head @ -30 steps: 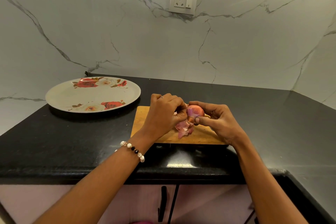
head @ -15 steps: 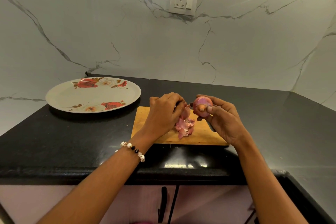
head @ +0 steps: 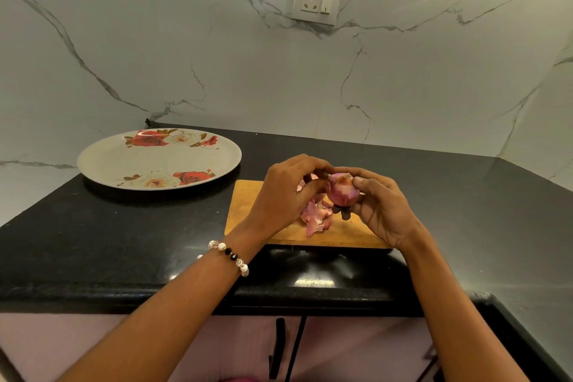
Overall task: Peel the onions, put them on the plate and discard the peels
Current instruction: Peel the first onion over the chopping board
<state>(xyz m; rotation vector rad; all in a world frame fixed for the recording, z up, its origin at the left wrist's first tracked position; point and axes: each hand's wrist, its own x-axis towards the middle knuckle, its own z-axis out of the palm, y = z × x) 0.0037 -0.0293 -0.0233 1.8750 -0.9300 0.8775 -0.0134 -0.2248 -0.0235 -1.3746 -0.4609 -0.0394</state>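
Right hand [head: 383, 208] cups onion [head: 342, 192] above the cutting board [head: 245, 211] at counter's front edge; left hand [head: 285, 195] pinches its skin. Slippery, firm; papery peel tears, grab near tip.

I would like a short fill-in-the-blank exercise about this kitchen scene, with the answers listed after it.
1. The right hand holds the ____ above the cutting board.
2. The loose peels lie on the ____.
3. The floral plate has ____ onions on it.
4. The beaded bracelet is on the ____ wrist.

Answers: onion; cutting board; no; left
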